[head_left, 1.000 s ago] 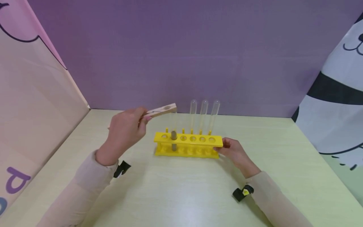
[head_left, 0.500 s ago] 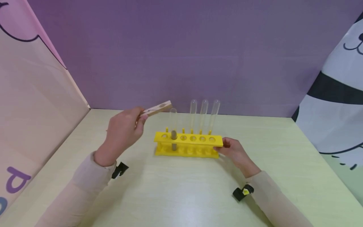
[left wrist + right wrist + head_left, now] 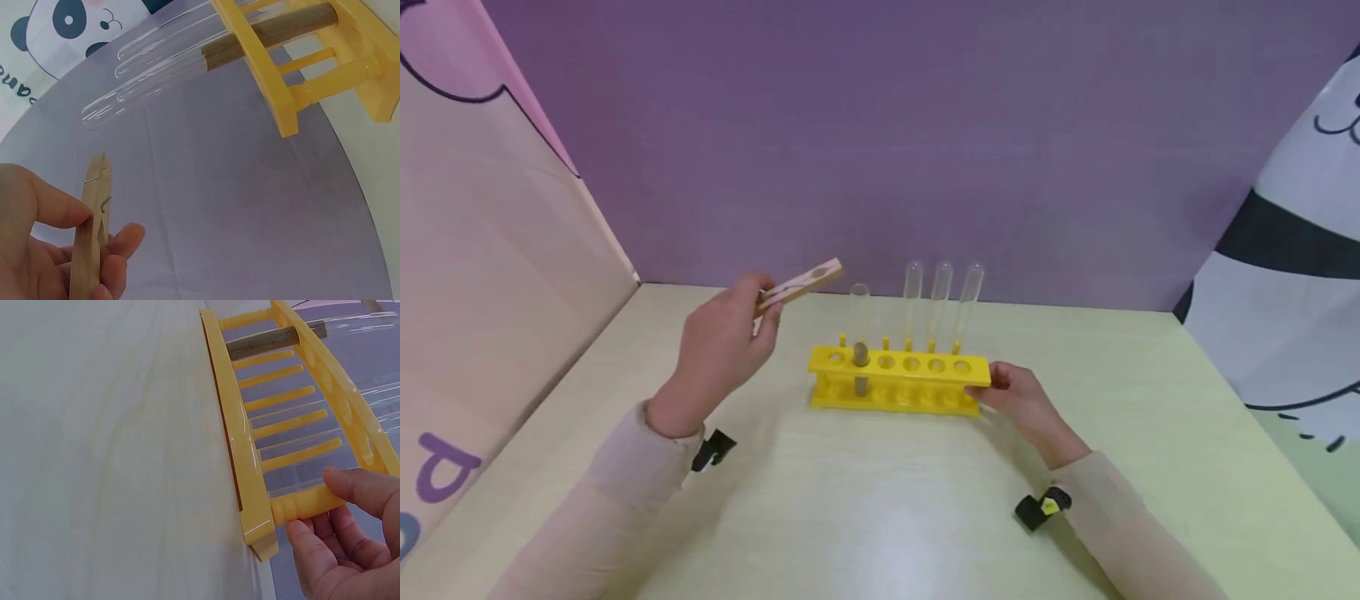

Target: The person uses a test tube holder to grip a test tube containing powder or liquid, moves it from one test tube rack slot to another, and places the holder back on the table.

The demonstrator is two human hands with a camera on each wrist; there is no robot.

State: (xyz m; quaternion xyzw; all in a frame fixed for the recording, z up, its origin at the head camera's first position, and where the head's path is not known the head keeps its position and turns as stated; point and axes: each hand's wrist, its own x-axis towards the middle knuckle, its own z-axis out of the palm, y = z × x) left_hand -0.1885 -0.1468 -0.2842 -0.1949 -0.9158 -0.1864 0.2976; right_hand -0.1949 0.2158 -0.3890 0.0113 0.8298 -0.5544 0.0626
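My left hand (image 3: 718, 350) pinches a wooden test tube clamp (image 3: 801, 282) with a wire spring, up and to the left of the yellow test tube rack (image 3: 898, 408). The clamp's tip is apart from the nearest test tube (image 3: 860, 310), as the left wrist view also shows. That tube stands upright in the rack with a brown-grey cylinder (image 3: 269, 37) in its lower part. At the rack's right end, my right hand (image 3: 1018, 404) grips the end post (image 3: 309, 503) between thumb and fingers. Three inverted test tubes (image 3: 940, 300) sit over pegs along the back.
The rack stands on a pale wooden table (image 3: 880, 500). A purple panel (image 3: 880, 142) rises behind it, with printed panels at the left (image 3: 497, 233) and right. Small black cameras (image 3: 713, 450) are worn at both wrists.
The clamp, at the tube's mouth a second ago, has moved left and slightly up with my left hand, away from the tube. My right hand stays at the rack's end.
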